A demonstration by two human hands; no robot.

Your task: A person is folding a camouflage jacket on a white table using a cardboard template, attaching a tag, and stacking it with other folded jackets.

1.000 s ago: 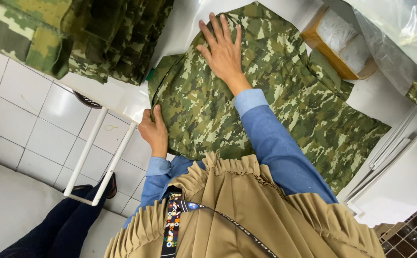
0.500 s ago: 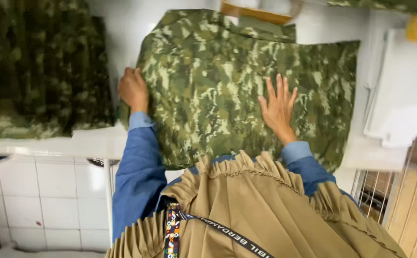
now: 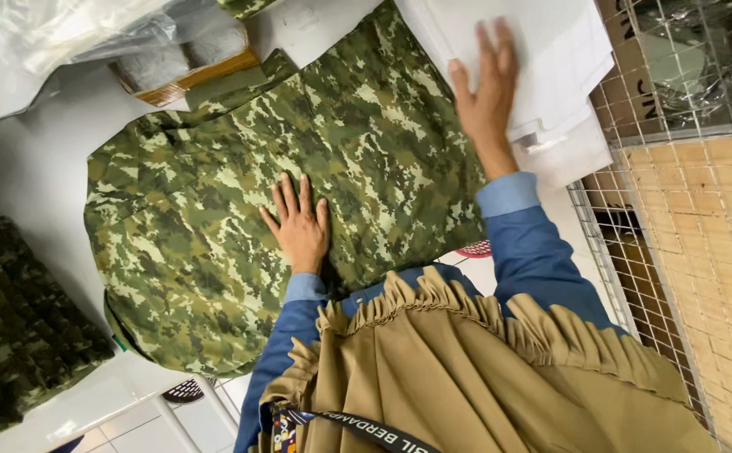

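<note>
A person in a tan pleated garment (image 3: 467,377) and blue sleeves (image 3: 534,252) leans over a white counter (image 3: 39,176), seen from a head-worn camera. Nearest, the left hand (image 3: 300,222) lies flat, palm down and fingers slightly spread, on a green camouflage jacket (image 3: 215,252) spread across the counter; it grips nothing and simply presses the cloth close to the jacket's near edge. Cloth stretches away from that hand on all sides, with the larger part lying to its left. Farther out and to the right of the left hand, the right hand (image 3: 488,92) reaches beyond the jacket's edge, open with fingers splayed, resting on a stack of white paper sheets (image 3: 551,59) that lies just beside the jacket and partly overlaps it. To the right of that hand stands a wire mesh rack (image 3: 677,168) with a brown cardboard panel behind it. Well to the left of the left hand, a pile of darker camouflage clothing (image 3: 13,310) sits at the counter's end. Beyond the jacket, far from both hands, lie a brown cardboard box (image 3: 190,67) and clear plastic bags (image 3: 47,42).
</note>
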